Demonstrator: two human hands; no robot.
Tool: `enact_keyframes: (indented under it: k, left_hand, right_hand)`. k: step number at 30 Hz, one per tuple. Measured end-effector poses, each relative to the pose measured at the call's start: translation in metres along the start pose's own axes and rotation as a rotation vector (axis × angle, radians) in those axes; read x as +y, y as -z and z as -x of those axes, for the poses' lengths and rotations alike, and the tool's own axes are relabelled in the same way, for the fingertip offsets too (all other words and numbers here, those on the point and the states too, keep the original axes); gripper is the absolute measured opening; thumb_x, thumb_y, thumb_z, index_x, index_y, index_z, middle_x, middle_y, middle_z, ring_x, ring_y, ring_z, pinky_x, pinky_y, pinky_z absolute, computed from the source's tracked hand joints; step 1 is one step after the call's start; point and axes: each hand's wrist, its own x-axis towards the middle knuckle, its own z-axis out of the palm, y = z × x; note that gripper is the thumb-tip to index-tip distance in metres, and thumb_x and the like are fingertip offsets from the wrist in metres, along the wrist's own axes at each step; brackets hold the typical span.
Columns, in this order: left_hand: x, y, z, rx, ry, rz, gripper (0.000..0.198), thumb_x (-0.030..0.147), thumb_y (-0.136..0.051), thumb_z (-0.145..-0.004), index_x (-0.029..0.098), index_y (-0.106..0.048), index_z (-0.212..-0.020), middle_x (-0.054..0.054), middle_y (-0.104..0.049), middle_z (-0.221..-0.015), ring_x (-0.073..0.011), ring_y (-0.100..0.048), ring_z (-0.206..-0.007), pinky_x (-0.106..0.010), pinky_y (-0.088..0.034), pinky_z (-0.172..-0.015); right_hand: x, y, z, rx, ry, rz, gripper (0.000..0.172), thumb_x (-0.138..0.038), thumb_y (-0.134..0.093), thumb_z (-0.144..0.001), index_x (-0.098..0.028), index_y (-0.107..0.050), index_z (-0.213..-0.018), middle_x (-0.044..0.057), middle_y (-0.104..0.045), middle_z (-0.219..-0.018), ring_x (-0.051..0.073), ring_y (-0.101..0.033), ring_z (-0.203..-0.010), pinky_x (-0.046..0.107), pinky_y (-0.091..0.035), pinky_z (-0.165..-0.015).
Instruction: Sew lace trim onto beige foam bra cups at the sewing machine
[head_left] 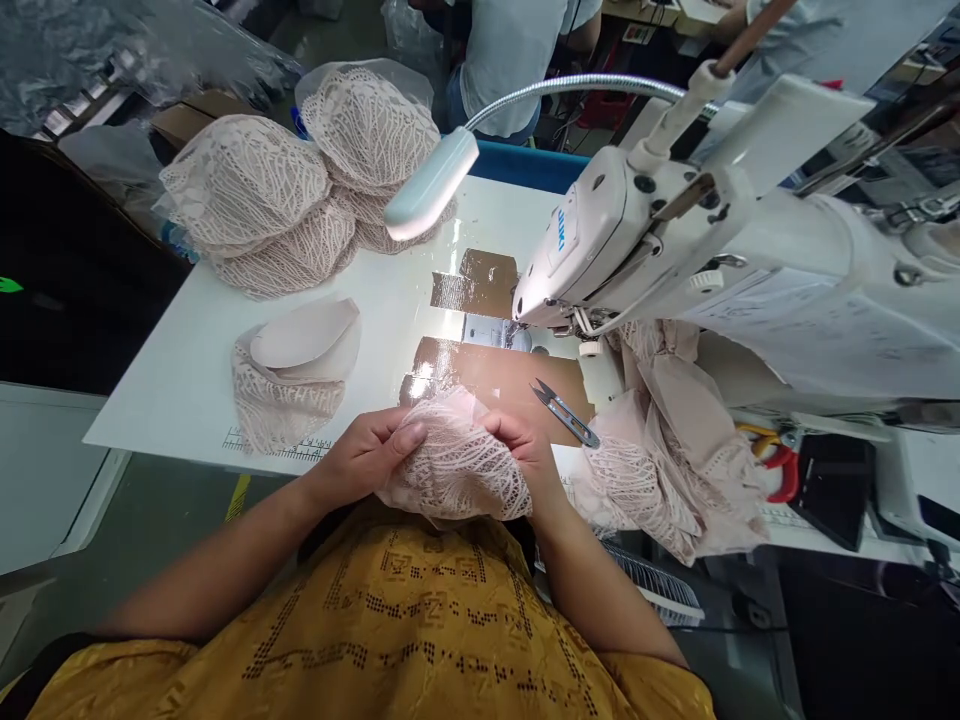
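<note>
Between my two hands, close to my body at the table's front edge, is a pale pink lace bra cup (pixel 461 460). My left hand (pixel 379 450) pinches its left edge, thumb on top. On the other side my right hand (pixel 525 450) grips the upper right edge, its fingers partly hidden by the lace. Just beyond the right hand a pair of thread snips (pixel 564 412) lies on the brown covering of the sewing bed. The white sewing machine (pixel 577 240) stands past them, its needle area lit. Another lace cup (pixel 289 375) rests on the table to the left.
Stacked lace cups (pixel 247 190) fill the table's back left. A lamp (pixel 435 185) on a bendy neck hangs over the middle. More lace pieces (pixel 667 450) are heaped at the right, beside red-handled scissors (pixel 780 470) and a black phone-like slab (pixel 834 488). A person (pixel 510 65) sits beyond the table.
</note>
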Motion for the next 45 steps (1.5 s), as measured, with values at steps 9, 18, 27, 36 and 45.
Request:
enact_keyframes:
  k: [9,18,27,36,45]
  left_hand:
    - [0.0,-0.006,-0.004,0.096,-0.032,-0.113,0.044,0.052,-0.045,-0.095,0.015,-0.057,-0.075,0.0,-0.05,-0.067,-0.0123,-0.043,-0.061,-0.024,-0.038,-0.055]
    - [-0.006,0.006,0.002,0.299,0.103,0.557,0.044,0.061,-0.049,-0.089,0.019,-0.062,-0.09,-0.004,-0.067,-0.08,-0.0204,-0.065,-0.081,-0.032,-0.054,-0.075]
    - [-0.006,-0.042,0.006,0.04,0.242,0.836,0.062,0.026,-0.075,-0.071,0.019,-0.056,-0.13,-0.009,-0.068,-0.116,-0.0249,-0.064,-0.107,-0.035,-0.052,-0.092]
    - [-0.001,0.001,0.026,-0.458,0.116,0.317,0.018,0.015,-0.065,-0.082,0.016,-0.075,-0.066,-0.006,-0.071,-0.066,-0.0153,-0.066,-0.063,-0.025,-0.053,-0.065]
    - [0.026,0.03,0.021,-0.066,-0.118,-0.308,0.08,0.034,-0.083,-0.069,0.024,-0.047,-0.14,-0.01,-0.052,-0.141,-0.0279,-0.053,-0.125,-0.036,-0.047,-0.102]
  right_hand:
    - [-0.013,0.009,0.004,-0.24,0.061,0.113,0.027,-0.047,-0.061,-0.086,-0.022,-0.073,-0.087,0.004,-0.068,-0.087,0.021,-0.062,-0.083,0.033,-0.048,-0.078]
    - [0.01,0.002,0.007,0.162,-0.106,-0.213,0.048,-0.062,-0.078,-0.062,-0.02,-0.057,-0.053,-0.002,-0.046,-0.053,0.013,-0.04,-0.051,0.027,-0.034,-0.049]
    - [-0.006,-0.019,0.001,0.062,0.192,0.138,0.044,-0.047,-0.063,-0.084,-0.02,-0.054,-0.051,0.0,-0.05,-0.06,0.014,-0.046,-0.061,0.03,-0.041,-0.061]
    - [0.002,-0.008,-0.002,0.294,-0.01,-0.35,0.028,-0.045,-0.083,-0.064,-0.022,-0.073,-0.077,0.0,-0.069,-0.073,0.016,-0.059,-0.066,0.028,-0.049,-0.064]
    - [-0.018,-0.017,0.006,-0.264,0.018,-0.092,0.012,-0.031,-0.073,-0.079,-0.022,-0.071,-0.087,-0.001,-0.069,-0.079,0.013,-0.06,-0.07,0.025,-0.049,-0.065]
